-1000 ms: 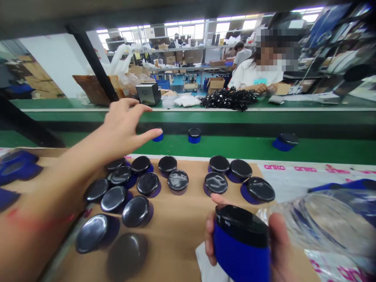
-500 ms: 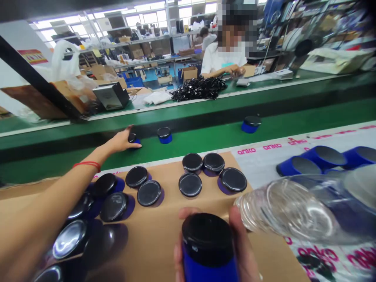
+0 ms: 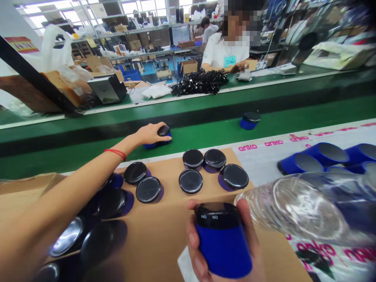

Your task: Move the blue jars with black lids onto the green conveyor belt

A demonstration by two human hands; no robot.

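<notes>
blue speaker (image 3: 223,243) clenched in right hand (image 3: 232,250) | left hand (image 3: 148,134) grasping belt speaker (image 3: 162,135)

bright window backlight, glare on lids (image 3: 148,189), edges warped, blurred.

Green conveyor belt (image 3: 293,113) crosses the frame from 9 to 3 o'clock, with a raised green bench (image 3: 264,84) behind it. Black diagonal post (image 3: 32,74) at 10 o'clock. Shelving racks (image 3: 141,43) with cardboard boxes at 12 o'clock, bright windows (image 3: 138,6) above them giving daylight. White wall (image 3: 17,51) with a red sign at 10 o'clock. Blue floor (image 3: 149,70) visible between the racks
</notes>
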